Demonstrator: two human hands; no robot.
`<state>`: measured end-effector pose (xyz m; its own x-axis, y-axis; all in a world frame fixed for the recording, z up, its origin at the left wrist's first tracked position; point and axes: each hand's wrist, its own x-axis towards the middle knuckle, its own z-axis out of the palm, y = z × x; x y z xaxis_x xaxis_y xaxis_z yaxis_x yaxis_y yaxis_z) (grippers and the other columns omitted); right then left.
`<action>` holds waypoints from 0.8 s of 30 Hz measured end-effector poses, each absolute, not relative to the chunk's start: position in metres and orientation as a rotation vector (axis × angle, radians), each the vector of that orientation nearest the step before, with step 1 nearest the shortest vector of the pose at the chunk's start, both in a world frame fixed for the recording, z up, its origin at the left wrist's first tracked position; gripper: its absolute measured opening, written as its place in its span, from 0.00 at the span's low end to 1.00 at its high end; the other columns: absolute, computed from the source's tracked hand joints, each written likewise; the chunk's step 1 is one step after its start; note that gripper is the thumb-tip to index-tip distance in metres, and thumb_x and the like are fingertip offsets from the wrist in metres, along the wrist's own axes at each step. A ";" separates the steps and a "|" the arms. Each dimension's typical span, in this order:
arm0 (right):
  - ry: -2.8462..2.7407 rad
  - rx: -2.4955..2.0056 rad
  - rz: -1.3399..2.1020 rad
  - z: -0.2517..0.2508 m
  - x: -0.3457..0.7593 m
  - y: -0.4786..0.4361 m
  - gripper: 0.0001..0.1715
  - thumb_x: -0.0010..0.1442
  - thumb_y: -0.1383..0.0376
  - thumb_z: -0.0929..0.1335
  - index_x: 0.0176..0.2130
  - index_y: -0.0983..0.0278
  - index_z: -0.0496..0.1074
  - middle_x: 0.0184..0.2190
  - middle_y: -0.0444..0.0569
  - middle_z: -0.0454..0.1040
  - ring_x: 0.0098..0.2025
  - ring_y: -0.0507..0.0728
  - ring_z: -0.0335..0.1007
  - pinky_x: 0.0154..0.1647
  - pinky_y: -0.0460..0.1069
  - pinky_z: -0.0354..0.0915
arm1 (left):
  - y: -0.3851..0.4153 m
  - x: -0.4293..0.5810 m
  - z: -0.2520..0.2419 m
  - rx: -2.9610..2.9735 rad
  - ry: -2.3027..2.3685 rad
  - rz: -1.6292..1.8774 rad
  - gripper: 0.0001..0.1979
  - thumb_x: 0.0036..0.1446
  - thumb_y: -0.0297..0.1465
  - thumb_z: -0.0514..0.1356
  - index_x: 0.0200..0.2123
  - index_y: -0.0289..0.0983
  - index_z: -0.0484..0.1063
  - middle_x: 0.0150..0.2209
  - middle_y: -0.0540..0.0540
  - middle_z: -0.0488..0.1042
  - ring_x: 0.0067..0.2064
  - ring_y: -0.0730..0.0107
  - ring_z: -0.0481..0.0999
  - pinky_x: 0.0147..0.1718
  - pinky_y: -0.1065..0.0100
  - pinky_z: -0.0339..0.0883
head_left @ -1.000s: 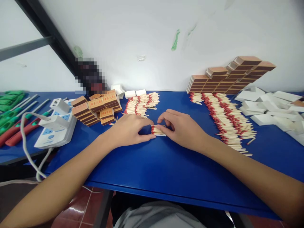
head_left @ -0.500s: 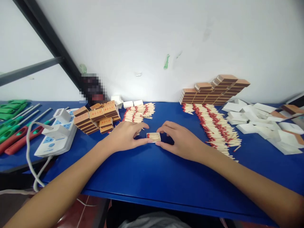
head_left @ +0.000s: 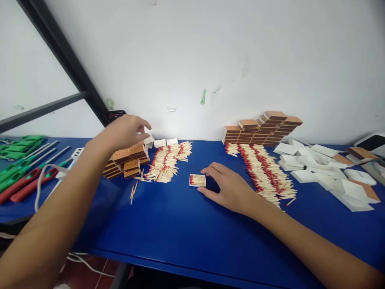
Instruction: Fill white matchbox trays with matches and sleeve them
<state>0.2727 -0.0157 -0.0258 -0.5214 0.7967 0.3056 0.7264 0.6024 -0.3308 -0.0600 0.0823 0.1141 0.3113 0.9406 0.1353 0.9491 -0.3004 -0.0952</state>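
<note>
A white matchbox tray filled with red-headed matches lies on the blue table. My right hand is at its right end, with the forefinger on the far side and the thumb on the near side. My left hand is raised over the stack of orange-brown matchboxes at the left, its fingers apart and nothing visible in them. Just beyond its fingertips are white trays near the wall. A heap of loose matches spreads to the right of that stack.
On the right, long rows of matches lie before a stepped stack of matchboxes. White empty trays pile up farther right. Red and green handled tools and a white cable are at the left. Several stray matches lie near the left stack.
My left hand has left the tray and moved up and left over the matchbox stack. My right hand stays at the tray. The view has shifted slightly.
</note>
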 end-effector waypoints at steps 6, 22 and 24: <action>-2.406 -1.196 0.225 -0.026 0.270 -0.017 0.16 0.69 0.56 0.70 0.52 0.60 0.73 0.49 0.54 0.75 0.50 0.63 0.74 0.50 0.59 0.73 | 0.113 -0.073 0.129 -2.440 -1.893 0.097 0.18 0.60 0.36 0.63 0.52 0.37 0.79 0.42 0.45 0.83 0.37 0.65 0.76 0.37 0.67 0.65; -2.375 -1.248 0.254 -0.022 0.267 -0.015 0.15 0.68 0.56 0.70 0.50 0.62 0.74 0.47 0.53 0.74 0.50 0.62 0.73 0.52 0.58 0.70 | 0.128 0.079 0.110 -2.897 -1.147 -0.459 0.15 0.60 0.40 0.63 0.41 0.36 0.82 0.39 0.41 0.84 0.39 0.62 0.80 0.41 0.62 0.71; -2.378 -1.256 0.257 -0.022 0.266 -0.016 0.15 0.68 0.56 0.70 0.50 0.62 0.74 0.47 0.53 0.74 0.50 0.62 0.73 0.53 0.58 0.70 | 0.133 0.118 0.105 -2.894 -1.110 -0.495 0.17 0.61 0.40 0.64 0.46 0.35 0.82 0.44 0.40 0.83 0.43 0.61 0.80 0.45 0.61 0.71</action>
<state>0.2664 -0.0155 -0.0220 -0.4930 0.8202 0.2903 0.7392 0.5708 -0.3575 0.1184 0.1331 0.1054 0.7001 0.6517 0.2917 0.6527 -0.7498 0.1086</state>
